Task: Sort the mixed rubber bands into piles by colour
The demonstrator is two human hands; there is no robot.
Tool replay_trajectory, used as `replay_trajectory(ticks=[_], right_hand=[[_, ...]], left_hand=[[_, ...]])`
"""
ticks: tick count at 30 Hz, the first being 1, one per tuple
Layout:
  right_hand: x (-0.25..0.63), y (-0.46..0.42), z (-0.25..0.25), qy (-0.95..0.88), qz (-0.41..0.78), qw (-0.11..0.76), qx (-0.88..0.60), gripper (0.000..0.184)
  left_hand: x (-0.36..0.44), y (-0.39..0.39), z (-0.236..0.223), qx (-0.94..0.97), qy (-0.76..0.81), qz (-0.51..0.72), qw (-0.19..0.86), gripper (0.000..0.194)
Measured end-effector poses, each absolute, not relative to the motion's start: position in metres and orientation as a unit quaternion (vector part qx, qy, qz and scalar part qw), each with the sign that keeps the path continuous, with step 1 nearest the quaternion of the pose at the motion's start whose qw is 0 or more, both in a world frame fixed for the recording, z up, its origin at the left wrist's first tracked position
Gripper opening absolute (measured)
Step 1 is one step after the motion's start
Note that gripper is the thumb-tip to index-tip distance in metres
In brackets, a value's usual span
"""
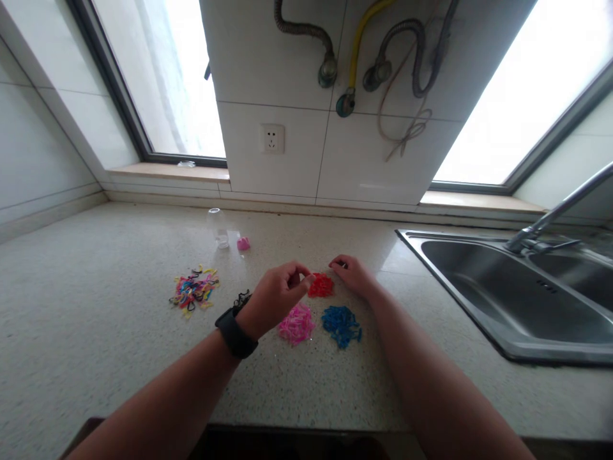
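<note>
My left hand (279, 294), with a black watch (235, 333) on its wrist, reaches over the left edge of a pile of small red rubber bands (320, 285). Its thumb and forefinger are pinched together, and I cannot make out what is between them. Just right of the red pile, my right hand (354, 275) has its fingers curled closed; anything in them is too small to tell. Nearer me lie a pink pile of bands (297, 324) and a blue pile of bands (341, 326). My left hand partly hides a black pile of bands (242, 298).
A mixed-colour pile of bands (194, 289) lies on the counter (119, 306) at the left. Behind it are a clear plastic bottle (218, 229) and a pink cap (243, 243). A steel sink (498, 281) with a faucet (550, 220) is at the right.
</note>
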State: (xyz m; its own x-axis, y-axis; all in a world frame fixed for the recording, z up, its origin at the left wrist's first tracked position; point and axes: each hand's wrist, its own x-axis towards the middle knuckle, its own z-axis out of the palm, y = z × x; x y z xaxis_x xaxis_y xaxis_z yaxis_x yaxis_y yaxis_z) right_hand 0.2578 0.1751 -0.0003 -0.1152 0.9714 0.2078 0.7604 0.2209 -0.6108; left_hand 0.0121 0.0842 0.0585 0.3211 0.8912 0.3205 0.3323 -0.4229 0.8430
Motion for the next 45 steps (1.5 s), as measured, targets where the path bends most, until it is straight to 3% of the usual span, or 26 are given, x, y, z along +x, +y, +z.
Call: replay_trajectory(ticks=[7,17,33,45], right_hand=[[0.257,0.175,0.000,-0.727,0.157,0.287,-0.604,0.021],[0.255,0.176,0.000,-0.725,0.146,0.270,-0.617,0.021],[0.256,0.175,0.002,-0.729,0.147,0.260,-0.616,0.021],[0.261,0.178,-0.002,-0.735,0.163,0.279,-0.595,0.025]], left_hand=[[0.032,0.094,0.049,0.843,0.453,0.242,0.159,0.025],[0.035,0.096,0.045,0.885,0.447,0.128,0.031,0.031],[0.020,0.090,0.057,0.884,0.423,0.190,-0.049,0.036],[0.011,0.002,0.037,0.974,0.178,0.136,-0.026,0.024]])
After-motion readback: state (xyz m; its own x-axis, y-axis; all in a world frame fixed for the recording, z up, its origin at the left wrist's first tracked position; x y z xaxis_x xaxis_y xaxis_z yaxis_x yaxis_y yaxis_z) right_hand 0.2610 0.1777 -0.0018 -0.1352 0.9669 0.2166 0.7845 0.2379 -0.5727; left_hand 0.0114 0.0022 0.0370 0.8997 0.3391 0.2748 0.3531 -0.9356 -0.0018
